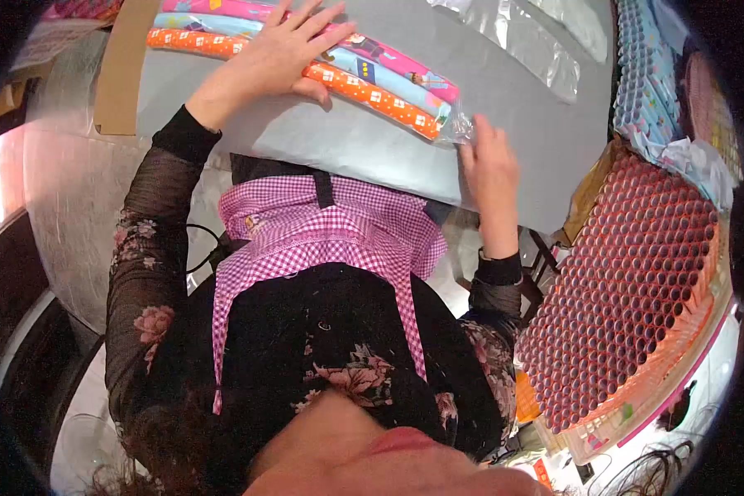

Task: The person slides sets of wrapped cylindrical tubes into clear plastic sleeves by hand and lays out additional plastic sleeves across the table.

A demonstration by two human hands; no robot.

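Three wrapping paper rolls lie side by side in a clear plastic sleeve (458,129): an orange roll (380,105) with white prints, a light blue roll (405,93) and a pink roll (422,76) with figures. Across their middle rests my left hand (285,54), flat with its fingers spread. My right hand (492,161) is beside the sleeve's crumpled right end, its fingers fairly straight and the fingertips at or very near the plastic. Whether it touches the film is hard to see.
Under the rolls is a grey-covered work surface (546,157) with a cardboard strip (120,74) at its left. Empty clear sleeves (537,58) lie at the back. Large stacks of red-ended rolls (628,289) and blue rolls (645,74) stand on the right.
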